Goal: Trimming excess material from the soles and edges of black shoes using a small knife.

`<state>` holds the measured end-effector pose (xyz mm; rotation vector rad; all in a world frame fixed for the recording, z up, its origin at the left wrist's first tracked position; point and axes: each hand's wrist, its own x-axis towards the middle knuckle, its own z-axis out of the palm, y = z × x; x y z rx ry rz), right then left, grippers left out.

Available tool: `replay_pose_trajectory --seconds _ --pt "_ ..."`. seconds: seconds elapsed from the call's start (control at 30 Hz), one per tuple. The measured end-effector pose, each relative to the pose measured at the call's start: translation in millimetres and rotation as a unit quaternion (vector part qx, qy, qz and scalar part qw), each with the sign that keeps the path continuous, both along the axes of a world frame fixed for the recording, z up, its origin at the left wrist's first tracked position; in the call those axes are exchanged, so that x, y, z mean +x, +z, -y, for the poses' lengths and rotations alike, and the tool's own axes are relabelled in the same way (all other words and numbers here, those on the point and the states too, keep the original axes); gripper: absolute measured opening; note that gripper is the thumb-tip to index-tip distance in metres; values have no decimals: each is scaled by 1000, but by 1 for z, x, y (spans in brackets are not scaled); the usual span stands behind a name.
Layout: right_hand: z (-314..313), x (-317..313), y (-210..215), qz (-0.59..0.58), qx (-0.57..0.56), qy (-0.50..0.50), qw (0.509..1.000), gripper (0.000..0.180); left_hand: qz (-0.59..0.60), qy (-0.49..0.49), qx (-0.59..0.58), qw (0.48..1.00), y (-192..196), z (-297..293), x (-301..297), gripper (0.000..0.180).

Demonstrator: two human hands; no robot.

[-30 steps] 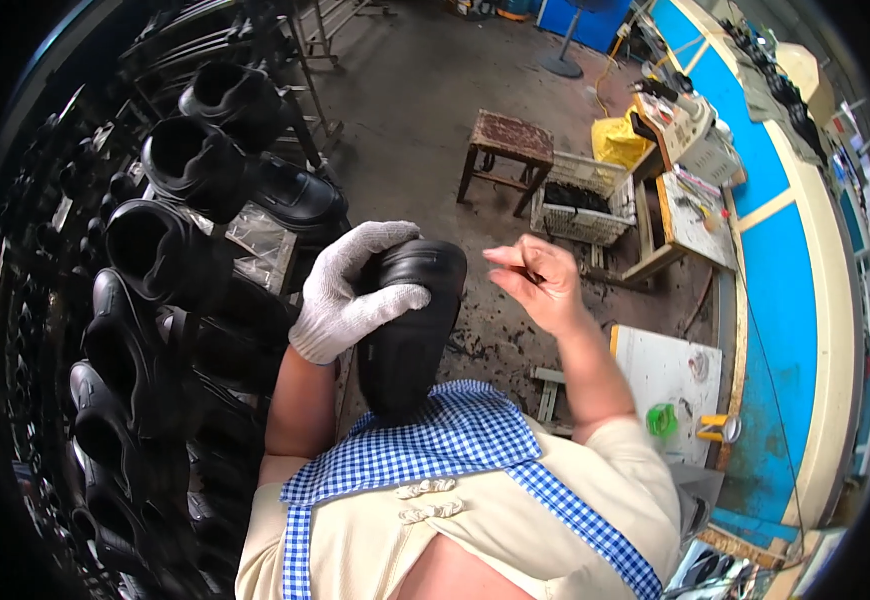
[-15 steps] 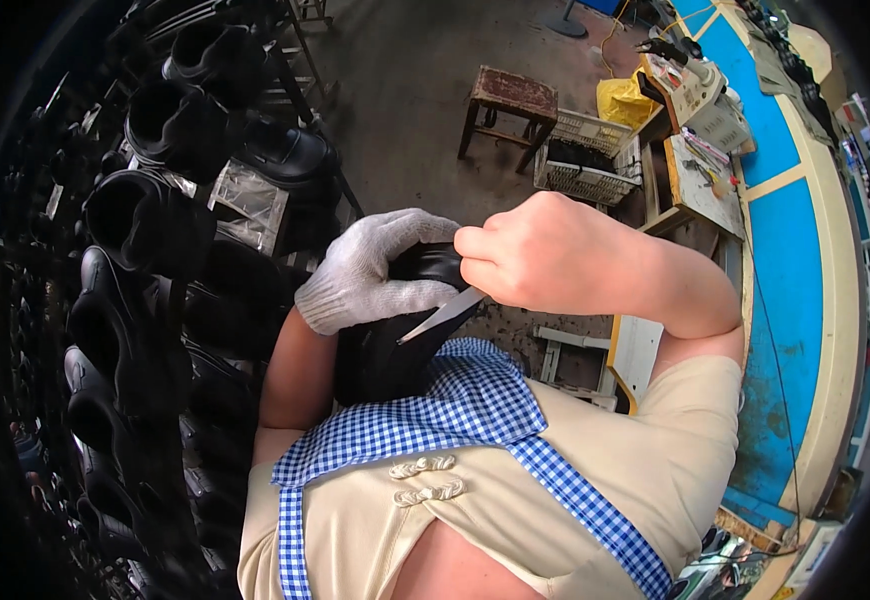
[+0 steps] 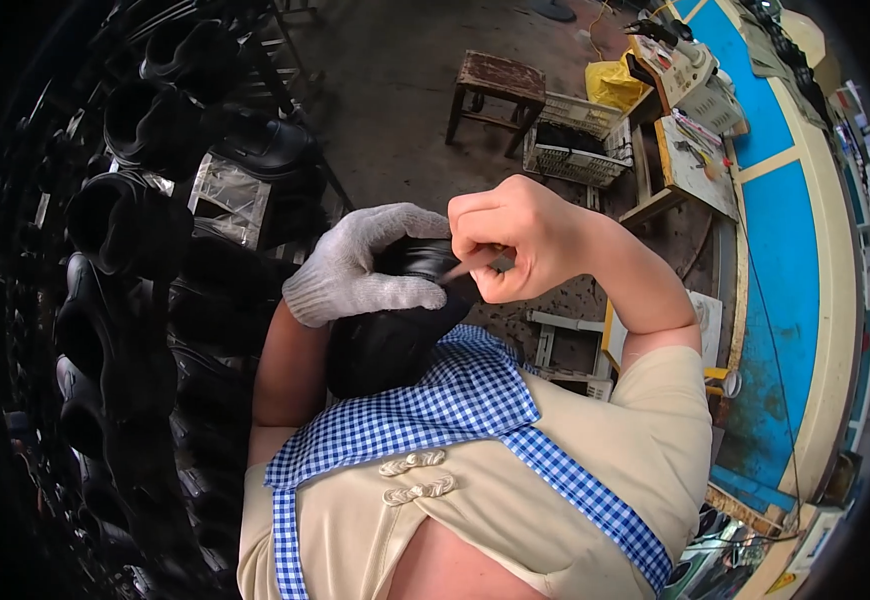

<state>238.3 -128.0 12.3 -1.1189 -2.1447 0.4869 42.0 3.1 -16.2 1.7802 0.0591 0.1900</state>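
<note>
My left hand (image 3: 360, 265), in a light grey knit glove, grips a black leather shoe (image 3: 395, 345) against my apron. Its thumb and fingers wrap round the shiny upper. Close beside it, my bare right hand (image 3: 520, 240) is closed round a slim, pointed, blade-like metal tool (image 3: 467, 264), blurred by motion. The tool's point meets or nearly meets the shoe near my left thumb; contact cannot be made out. Part of the shoe is hidden under the glove.
Racks of black boots (image 3: 105, 225) crowd my left side. Ahead stand a worn wooden stool (image 3: 500, 78) and a plastic crate (image 3: 580, 165) with dark stuff in it. To the right are a small table (image 3: 695, 165) with tools and a long blue-topped bench (image 3: 780, 270).
My right hand has turned and the tool now points left toward the shoe instead of down-left across it. The left hand keeps its grip on the shoe.
</note>
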Motion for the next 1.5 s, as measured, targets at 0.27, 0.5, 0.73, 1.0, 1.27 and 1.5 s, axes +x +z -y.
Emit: replay_pose_trajectory --seconds 0.27,0.5,0.73,1.0,1.27,1.5 --pt "2 14 -48 -351 -105 7 930 9 7 20 -102 995 -4 -3 -4 66" --pt "46 8 -135 -293 -222 -261 893 59 211 351 -339 847 -39 -38 -14 44" --pt "15 -24 -152 -354 -45 -214 909 102 182 545 -402 712 -73 -48 -25 50" --pt "-97 -83 -157 -488 -248 -231 805 89 -46 646 273 711 -44 -10 -110 56" --pt "-187 -139 -210 -381 -284 -252 843 93 -342 473 518 625 -54 -33 -133 38" --pt "-89 -106 -165 -395 -220 -46 891 92 -95 589 139 791 -7 -4 -105 47"
